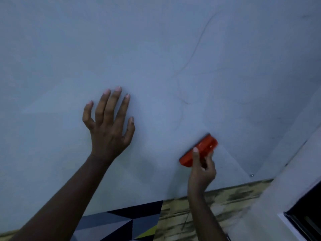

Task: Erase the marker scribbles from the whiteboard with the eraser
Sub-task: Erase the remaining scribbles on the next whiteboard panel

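Note:
A large pale whiteboard (156, 49) fills most of the head view. Thin, faint marker scribbles (184, 66) run down its right-centre part. My right hand (202, 169) grips a red eraser (199, 150), which lies tilted against the board's lower right, just below the end of the scribbles. My left hand (109, 124) rests flat on the board to the left, fingers spread, holding nothing.
Below the board's lower edge lie a worn wooden floor (225, 202) and a rug with dark, grey and yellow triangles (121, 223). A white wall or frame (295, 171) with a dark opening (309, 211) stands at the right. A small screw (251, 175) sits near the board's corner.

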Tool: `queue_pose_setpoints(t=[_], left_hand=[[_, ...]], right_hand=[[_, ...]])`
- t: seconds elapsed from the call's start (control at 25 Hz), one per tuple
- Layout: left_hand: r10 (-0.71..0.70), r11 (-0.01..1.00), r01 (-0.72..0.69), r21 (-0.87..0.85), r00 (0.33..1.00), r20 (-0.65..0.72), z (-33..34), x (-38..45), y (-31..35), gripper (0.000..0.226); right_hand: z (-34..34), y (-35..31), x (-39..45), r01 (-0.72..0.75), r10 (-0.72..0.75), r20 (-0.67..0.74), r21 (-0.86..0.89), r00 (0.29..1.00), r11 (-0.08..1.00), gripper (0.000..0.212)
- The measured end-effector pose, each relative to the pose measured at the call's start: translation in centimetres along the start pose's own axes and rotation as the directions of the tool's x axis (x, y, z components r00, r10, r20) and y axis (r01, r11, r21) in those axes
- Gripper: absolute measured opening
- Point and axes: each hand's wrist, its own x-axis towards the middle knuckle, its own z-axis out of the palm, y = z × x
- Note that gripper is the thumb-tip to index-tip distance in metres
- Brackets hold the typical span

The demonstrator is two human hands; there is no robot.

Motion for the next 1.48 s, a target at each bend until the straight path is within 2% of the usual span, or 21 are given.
queue_pose_setpoints(t=[0.04, 0.08, 0.12, 0.2, 0.28, 0.36, 0.44, 0.56, 0.68, 0.72, 0.8, 0.88, 0.92, 1.0, 1.12, 1.24, 1.32, 1.36, 1.4, 1.48], left_hand=[[-0.012, 1.000, 0.012, 0.014, 1.000, 0.009, 0.3, 0.1, 0.2, 0.060], [-0.019, 0.999, 0.018, 0.035, 1.000, 0.021, 0.6, 0.0, 0.4, 0.063], [-0.017, 0.998, 0.015, 0.059, 0.999, 0.035, 0.8, -0.3, 0.5, 0.064], [-0.006, 0.996, 0.001, 0.084, 0.999, 0.051, 1.1, -0.6, 0.5, 0.065], [0.007, 0.996, -0.011, 0.089, 0.999, 0.048, 1.1, -0.8, 0.3, 0.065], [0.016, 0.995, -0.020, 0.095, 0.999, 0.042, 1.2, -0.8, 0.2, 0.064], [0.021, 0.995, -0.025, 0.097, 0.999, 0.039, 1.3, -0.8, 0.2, 0.065], [0.026, 0.995, -0.029, 0.100, 0.999, 0.031, 1.3, -1.0, 0.2, 0.065], [0.024, 0.995, -0.027, 0.099, 0.999, 0.038, 1.3, -0.9, 0.3, 0.065], [0.023, 0.995, -0.027, 0.099, 0.999, 0.040, 1.3, -0.9, 0.4, 0.065], [0.021, 0.995, -0.025, 0.096, 0.999, 0.044, 1.3, -0.9, 0.4, 0.066], [0.014, 0.996, -0.018, 0.089, 0.999, 0.045, 1.3, -0.9, 0.5, 0.066], [0.013, 0.996, -0.017, 0.090, 0.999, 0.045, 1.3, -0.9, 0.6, 0.066], [0.018, 0.995, -0.023, 0.097, 0.999, 0.050, 1.3, -0.8, 0.6, 0.066], [-0.001, 0.998, -0.003, 0.063, 0.998, 0.062, 1.1, -0.5, 0.4, 0.063], [-0.020, 1.000, 0.019, 0.013, 0.999, 0.032, 0.0, 0.5, 0.4, 0.054], [-0.054, 0.998, 0.054, 0.024, 0.998, -0.019, -0.8, 3.0, -0.6, 0.048], [-0.086, 0.995, 0.088, 0.041, 0.995, -0.044, -1.0, 4.8, -1.5, 0.048], [-0.116, 0.991, 0.120, 0.062, 0.991, -0.062, -1.1, 6.6, -2.4, 0.049], [-0.133, 0.986, 0.139, 0.095, 0.989, -0.067, -1.0, 9.2, -3.6, 0.054]], right_hand=[[1.1, -1.7, -0.6, 0.178, -0.174, 0.089, -0.042, 0.981, 0.983, 0.073], [1.9, -3.0, -1.5, 0.349, -0.326, 0.189, -0.105, 0.926, 0.931, 0.073], [2.4, -3.8, -2.8, 0.505, -0.440, 0.308, -0.176, 0.844, 0.845, 0.070], [2.6, -3.5, -5.2, 0.755, -0.554, 0.547, -0.252, 0.628, 0.606, 0.071], [2.5, -2.6, -5.9, 0.853, -0.555, 0.676, -0.227, 0.485, 0.470, 0.075], [2.5, -3.5, -4.7, 0.884, -0.585, 0.688, -0.188, 0.429, 0.428, 0.076], [2.7, -6.0, -2.3, 0.876, -0.646, 0.611, -0.184, 0.457, 0.446, 0.071], [2.4, -9.6, 2.6, 0.744, -0.634, 0.411, -0.209, 0.655, 0.634, 0.070], [1.3, -12.2, 7.2, 0.516, -0.488, 0.231, -0.078, 0.842, 0.853, 0.078], [1.1, -12.8, 8.3, 0.449, -0.438, 0.195, -0.017, 0.878, 0.893, 0.080], [1.3, -13.6, 9.2, 0.415, -0.413, 0.169, 0.029, 0.895, 0.910, 0.080], [2.2, -13.9, 7.9, 0.517, -0.498, 0.206, -0.049, 0.843, 0.855, 0.076], [2.8, -13.6, 6.5, 0.592, -0.555, 0.267, -0.085, 0.788, 0.801, 0.072], [3.6, -12.6, 3.1, 0.761, -0.652, 0.440, -0.125, 0.617, 0.636, 0.068], [3.8, -11.2, -0.8, 0.927, -0.688, 0.647, -0.081, 0.328, 0.366, 0.069], [4.1, -12.0, -0.2, 0.976, -0.732, 0.656, -0.039, 0.186, 0.213, 0.066], [4.7, -14.0, 1.6, 0.983, -0.774, 0.611, -0.034, 0.164, 0.181, 0.064], [5.0, -15.2, 2.8, 0.980, -0.800, 0.571, -0.047, 0.187, 0.195, 0.063], [5.3, -16.5, 4.2, 0.971, -0.822, 0.519, -0.075, 0.233, 0.228, 0.064], [5.4, -19.2, 7.6, 0.928, -0.845, 0.385, -0.148, 0.371, 0.341, 0.066]])
